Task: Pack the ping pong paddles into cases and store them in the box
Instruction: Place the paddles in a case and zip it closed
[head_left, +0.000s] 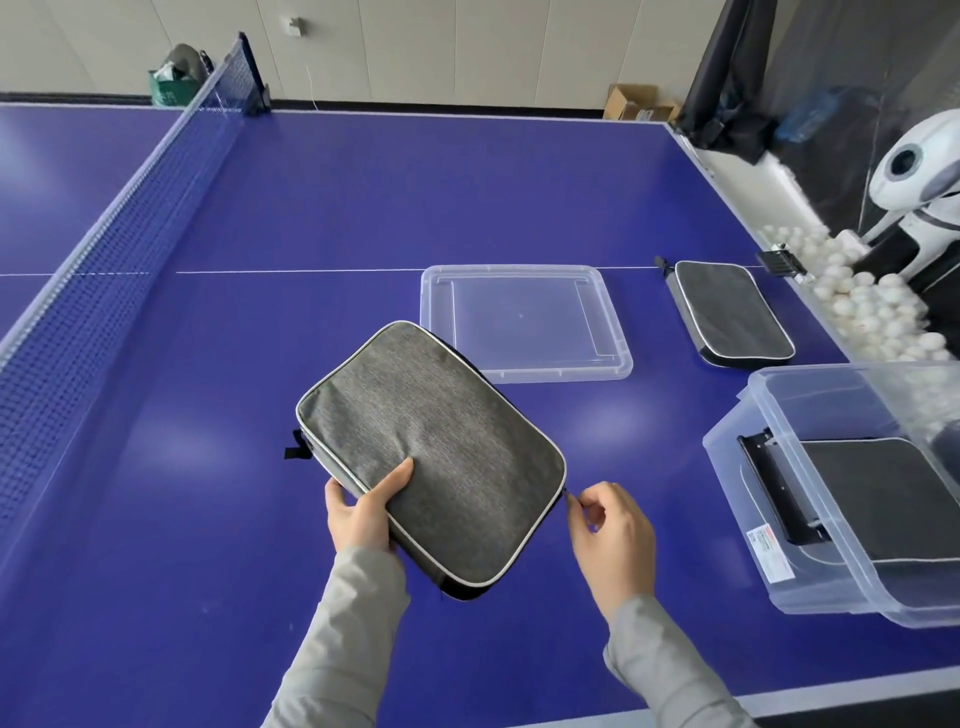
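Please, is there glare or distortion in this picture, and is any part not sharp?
Head view: soft pale glare patches on the blue table; wide-angle bending of the net and table edges; the gray case and both hands are sharp; the white balls look slightly soft.

Grey case (431, 457) held tilted above table; clear box (810, 519) holds 1 case.

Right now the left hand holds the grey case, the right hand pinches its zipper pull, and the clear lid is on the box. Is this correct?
Not quite. The head view shows the clear lid lying flat on the table, apart from the box, which stands open. The rest holds: the left hand holds the grey case and the right hand pinches its zipper pull.
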